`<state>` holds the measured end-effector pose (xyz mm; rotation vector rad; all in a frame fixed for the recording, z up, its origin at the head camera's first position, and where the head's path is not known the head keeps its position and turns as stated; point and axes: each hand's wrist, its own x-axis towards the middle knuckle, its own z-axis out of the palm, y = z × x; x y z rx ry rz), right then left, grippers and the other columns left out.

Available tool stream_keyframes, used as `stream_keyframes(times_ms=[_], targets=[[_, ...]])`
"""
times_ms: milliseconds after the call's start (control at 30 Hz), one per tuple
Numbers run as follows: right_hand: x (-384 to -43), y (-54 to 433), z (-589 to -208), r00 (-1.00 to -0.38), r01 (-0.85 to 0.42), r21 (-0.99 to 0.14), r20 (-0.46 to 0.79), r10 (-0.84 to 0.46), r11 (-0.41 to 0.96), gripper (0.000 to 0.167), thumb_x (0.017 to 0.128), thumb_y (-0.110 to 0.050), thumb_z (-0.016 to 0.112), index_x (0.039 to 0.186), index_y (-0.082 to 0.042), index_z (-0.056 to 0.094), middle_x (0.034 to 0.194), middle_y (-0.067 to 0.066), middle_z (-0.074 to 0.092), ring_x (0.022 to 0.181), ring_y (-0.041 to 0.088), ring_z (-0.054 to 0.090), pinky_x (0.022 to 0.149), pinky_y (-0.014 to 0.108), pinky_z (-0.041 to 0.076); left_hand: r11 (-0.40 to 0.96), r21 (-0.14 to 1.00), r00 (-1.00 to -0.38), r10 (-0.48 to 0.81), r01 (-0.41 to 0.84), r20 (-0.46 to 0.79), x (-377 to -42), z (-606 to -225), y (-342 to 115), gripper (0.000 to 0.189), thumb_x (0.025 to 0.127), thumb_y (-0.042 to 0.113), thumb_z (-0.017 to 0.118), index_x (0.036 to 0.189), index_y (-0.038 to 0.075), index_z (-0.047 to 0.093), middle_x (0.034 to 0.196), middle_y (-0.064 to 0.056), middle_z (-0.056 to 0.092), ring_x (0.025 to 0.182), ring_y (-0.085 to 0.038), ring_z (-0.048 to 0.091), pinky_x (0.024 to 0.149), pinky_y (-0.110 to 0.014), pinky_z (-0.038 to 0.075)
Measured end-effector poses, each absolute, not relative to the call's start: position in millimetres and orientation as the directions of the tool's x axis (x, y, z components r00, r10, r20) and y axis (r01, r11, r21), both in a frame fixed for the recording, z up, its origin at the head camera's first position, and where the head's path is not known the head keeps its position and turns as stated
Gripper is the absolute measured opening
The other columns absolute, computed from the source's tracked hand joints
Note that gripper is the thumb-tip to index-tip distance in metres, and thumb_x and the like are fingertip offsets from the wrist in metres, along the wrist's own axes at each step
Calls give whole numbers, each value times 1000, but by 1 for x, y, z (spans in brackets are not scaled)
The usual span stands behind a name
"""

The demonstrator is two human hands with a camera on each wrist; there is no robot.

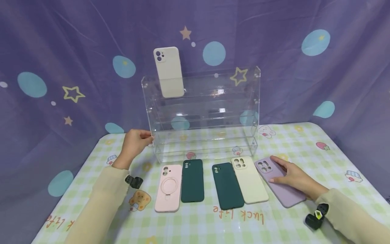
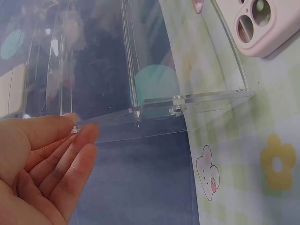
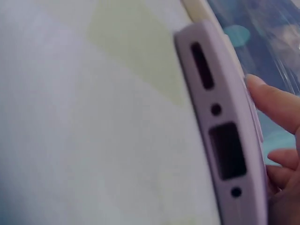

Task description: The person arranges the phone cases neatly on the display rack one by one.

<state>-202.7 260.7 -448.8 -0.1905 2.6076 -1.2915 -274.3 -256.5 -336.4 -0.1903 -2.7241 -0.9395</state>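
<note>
With the right hand (image 1: pixel 294 176), grips a lilac phone case (image 1: pixel 281 194) at a slant on the checked cloth (image 1: pixel 243 231), back up, camera cutouts farthest away, just beside a cream case (image 1: pixel 252 184). With the left hand (image 1: pixel 133 145), pinches the side edge of an upright, transparent tiered rack (image 1: pixel 207 142), 1 white case (image 1: pixel 170 72) tilted in its top tier.

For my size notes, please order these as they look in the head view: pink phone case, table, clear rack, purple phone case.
1. Table
2. Clear rack
3. Pink phone case and purple phone case: too alike to rank; the right hand partly covers the purple one.
</note>
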Motion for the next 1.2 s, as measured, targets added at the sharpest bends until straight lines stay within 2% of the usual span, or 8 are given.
stream_keyframes(times_ms=[267, 400, 533, 700, 767, 967, 1067, 1200], targets=[[-204, 270, -448, -950, -52, -827, -132, -282, 561, 106, 72, -37, 80, 151, -7, 16, 153, 26, 15, 139, 45, 14, 105, 58, 21, 780, 585, -954, 48, 221, 296, -275, -333, -257, 18, 87, 10, 66, 96, -5, 72, 80, -17, 71, 64, -16, 66, 57, -23, 49], [-204, 271, -451, -951, -55, -839, -120, -283, 542, 103, 74, -35, 79, 152, -12, 16, 154, 23, 17, 139, 43, 16, 104, 51, 24, 777, 593, -958, 46, 213, 284, -274, -333, -256, 19, 87, 10, 66, 97, -5, 72, 81, -17, 71, 67, -21, 68, 58, -23, 49], [-204, 270, -452, -952, -81, -854, -86, -293, 514, 102, 75, -31, 79, 153, -20, 14, 154, 23, 14, 138, 47, 12, 103, 62, 18, 776, 595, -960, 47, 210, 277, -274, -333, -257, 19, 87, 11, 66, 97, -5, 71, 81, -17, 71, 70, -25, 68, 59, -25, 50], [-204, 270, -452, -951, -114, -852, -55, -304, 510, 101, 76, -28, 78, 152, -29, 11, 156, 19, 11, 138, 47, 11, 103, 64, 17, 781, 589, -960, 49, 208, 274, -273, -332, -257, 20, 87, 11, 66, 98, -5, 71, 82, -17, 72, 70, -25, 68, 60, -26, 50], [-204, 269, -452, -952, -120, -845, -51, -302, 522, 101, 77, -28, 78, 153, -26, 11, 155, 20, 13, 138, 46, 13, 106, 57, 20, 780, 590, -961, 51, 209, 273, -273, -333, -257, 20, 87, 11, 66, 98, -5, 71, 82, -17, 71, 71, -27, 69, 60, -26, 50], [-204, 266, -449, -972, -106, -800, -42, -230, 591, 88, 82, -25, 74, 147, 2, 22, 145, 30, 31, 132, 45, 32, 103, 40, 36, 777, 593, -961, 54, 211, 271, -274, -334, -258, 20, 88, 11, 66, 98, -5, 71, 82, -17, 71, 72, -29, 68, 60, -27, 51], [-203, 264, -446, -986, -69, -795, -39, -164, 603, 73, 86, -24, 70, 141, 8, 34, 135, 30, 46, 122, 40, 48, 88, 28, 48, 778, 595, -963, 51, 204, 264, -274, -335, -258, 20, 88, 12, 66, 98, -4, 71, 83, -17, 71, 73, -28, 68, 60, -27, 51], [-202, 266, -441, -995, -56, -783, -7, -98, 620, 58, 89, -23, 67, 133, 7, 47, 121, 26, 59, 102, 26, 62, 70, 16, 49, 782, 593, -967, 46, 192, 252, -274, -336, -257, 19, 88, 13, 66, 98, -3, 71, 83, -16, 72, 71, -25, 68, 59, -26, 51]])
